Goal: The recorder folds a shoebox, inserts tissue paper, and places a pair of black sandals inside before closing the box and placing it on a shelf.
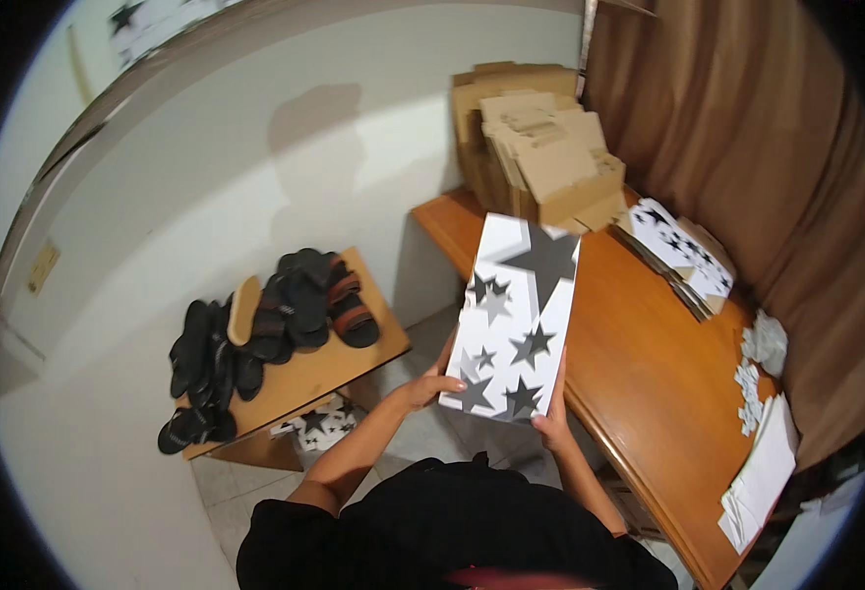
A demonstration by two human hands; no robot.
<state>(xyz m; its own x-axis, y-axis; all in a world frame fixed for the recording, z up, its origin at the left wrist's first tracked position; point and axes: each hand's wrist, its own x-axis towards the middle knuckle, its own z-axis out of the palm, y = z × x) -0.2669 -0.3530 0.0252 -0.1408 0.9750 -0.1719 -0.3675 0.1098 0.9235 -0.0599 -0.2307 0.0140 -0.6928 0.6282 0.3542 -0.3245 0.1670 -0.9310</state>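
A white shoe box [517,317] printed with grey and black stars is held up in front of me, its long side running away from me. My left hand [425,386] grips its near left corner and my right hand [553,421] grips its near right corner. The box hangs over the left edge of a long wooden table [639,374].
A stack of flat brown cardboard [540,147] stands at the table's far end, beside a pile of flattened star-printed boxes [683,258]. White paper sheets [762,472] lie at the table's right. A low wooden table [314,379] on the left holds several dark sandals [285,315]. A brown curtain [747,147] hangs behind.
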